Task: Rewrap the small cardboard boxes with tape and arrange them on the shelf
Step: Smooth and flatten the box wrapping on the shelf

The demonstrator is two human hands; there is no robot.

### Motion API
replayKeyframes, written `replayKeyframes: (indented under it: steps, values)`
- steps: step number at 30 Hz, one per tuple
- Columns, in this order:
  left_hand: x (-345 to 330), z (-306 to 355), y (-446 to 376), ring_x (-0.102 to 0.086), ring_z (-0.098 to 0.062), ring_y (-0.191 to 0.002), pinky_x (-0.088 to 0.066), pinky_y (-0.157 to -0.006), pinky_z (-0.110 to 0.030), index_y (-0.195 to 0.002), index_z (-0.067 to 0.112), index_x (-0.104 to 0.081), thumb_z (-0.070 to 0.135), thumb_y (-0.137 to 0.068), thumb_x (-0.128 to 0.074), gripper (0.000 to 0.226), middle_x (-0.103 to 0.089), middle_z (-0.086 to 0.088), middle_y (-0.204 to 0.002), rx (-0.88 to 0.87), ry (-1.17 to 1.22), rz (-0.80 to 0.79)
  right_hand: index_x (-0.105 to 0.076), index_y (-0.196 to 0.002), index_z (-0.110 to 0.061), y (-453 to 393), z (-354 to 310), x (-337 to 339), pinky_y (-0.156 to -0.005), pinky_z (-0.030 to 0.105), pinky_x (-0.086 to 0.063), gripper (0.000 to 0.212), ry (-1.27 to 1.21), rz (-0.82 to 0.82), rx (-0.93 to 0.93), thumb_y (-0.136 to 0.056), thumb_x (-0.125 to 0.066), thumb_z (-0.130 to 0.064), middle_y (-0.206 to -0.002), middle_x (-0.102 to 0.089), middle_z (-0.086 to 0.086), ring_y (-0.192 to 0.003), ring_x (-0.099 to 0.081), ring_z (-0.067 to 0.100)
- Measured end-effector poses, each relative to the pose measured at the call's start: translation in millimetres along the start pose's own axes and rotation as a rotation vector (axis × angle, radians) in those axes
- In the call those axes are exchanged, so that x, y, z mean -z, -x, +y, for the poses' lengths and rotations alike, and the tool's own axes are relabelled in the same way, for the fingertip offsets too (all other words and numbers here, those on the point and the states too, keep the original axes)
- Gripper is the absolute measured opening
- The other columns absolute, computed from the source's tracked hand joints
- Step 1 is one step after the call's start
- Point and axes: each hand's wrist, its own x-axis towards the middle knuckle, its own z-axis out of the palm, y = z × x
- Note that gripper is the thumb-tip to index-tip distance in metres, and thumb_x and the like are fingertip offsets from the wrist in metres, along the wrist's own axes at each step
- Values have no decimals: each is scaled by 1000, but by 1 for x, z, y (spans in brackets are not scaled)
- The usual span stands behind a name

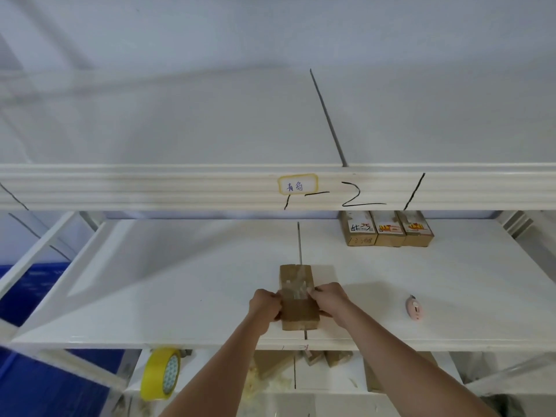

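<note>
- A person's 2 bare forearms reached forward from the bottom of the view onto a white shelf point(150, 281) at about chest height.
- A small cardboard box point(298, 296) lay flat near the front edge of that shelf, roughly in the middle, its long side pointing away from the person.
- Clear tape point(296, 288) crossed the top of the box, looking wrinkled and shiny.
- The left hand point(264, 307) gripped the left side of the box, fingers curled against its edge.
- The right hand point(329, 299) gripped the right side of the box, fingers curled at the top edge where the tape lay.
- 3 more cardboard boxes point(388, 228) stood side by side at the back right of the same shelf, touching one another, each with a printed label on top.
- A small pink box cutter point(415, 308) lay on the shelf to the right of the held box, well apart from it.
- A yellow roll of tape point(161, 374) hung just under the front edge of the shelf, to the left of the arms.
- Above, the front rail point(180, 188) of a higher shelf carried a yellow-edged label point(297, 185) with handwriting, and black marker strokes reading like 1-2 beside it.
- Below the shelf, brown cardboard pieces point(331, 359) lay on a lower level, partly hidden.
- A blue crate point(36, 284) showed at the far left behind the shelf frame.
</note>
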Motion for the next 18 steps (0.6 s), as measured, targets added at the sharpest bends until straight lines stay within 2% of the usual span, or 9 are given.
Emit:
replayKeyframes:
  steps: [4,6,9,10,12,14,15,18]
  values:
    - [4,1,8,-71,-26,-88,-63,-75,-35,-101,6,-68,12,-102,-54,15,-69,-10,-98,-3,59,69,-65,-108,-3,4,-3,6,-84,38,-61,25,-50,28,-34,-102,-56,-26,-105,-67,13,-95,-66,27]
    - [3,0,9,-70,-27,-89,-63,-72,-34,-105,3,-70,7,-102,-52,19,-70,-11,-101,-3,96,76,-66,-105,-3,4,-3,7,-83,39,-61,20,-30,69,-8,-101,-56,-21,-102,-68,13,-91,-67,27]
    - [0,1,13,-70,-25,-89,-63,-75,-36,-104,4,-72,6,-101,-50,22,-71,-10,-100,-12,98,87,-73,-98,-2,7,-5,4,-81,41,-62,21,38,77,37,-97,-58,-17,-97,-72,15,-85,-70,26]
    - [-1,1,15,-71,-25,-90,-63,-78,-37,-101,6,-73,6,-102,-48,25,-71,-9,-101,-14,77,86,-74,-97,-1,7,-3,2,-78,38,-63,23,63,66,59,-97,-58,-17,-96,-73,15,-83,-70,26]
    - [-2,1,21,-70,-26,-94,-62,-83,-39,-94,12,-72,5,-102,-43,31,-71,-7,-104,-6,36,56,-74,-95,-2,12,-1,0,-64,29,-55,23,117,56,100,-97,-56,-16,-94,-73,15,-75,-67,21]
    - [-3,0,25,-68,-25,-100,-60,-88,-39,-108,14,-72,7,-102,-40,33,-70,-5,-110,1,12,-8,-73,-89,-7,13,1,0,-57,24,-48,19,175,61,133,-96,-55,-12,-87,-72,9,-70,-62,16]
    - [-4,0,27,-67,-24,-102,-59,-91,-39,-120,15,-69,8,-102,-39,35,-69,-3,-113,8,18,-33,-69,-86,-11,12,2,-1,-59,26,-50,17,195,63,141,-95,-55,-9,-84,-69,4,-71,-61,14]
    - [-4,-2,35,-64,-23,-107,-56,-94,-37,-139,19,-59,7,-101,-41,43,-68,-1,-115,27,36,-81,-56,-86,-21,14,2,0,-76,35,-57,16,193,68,163,-96,-56,-8,-80,-58,-5,-74,-57,13]
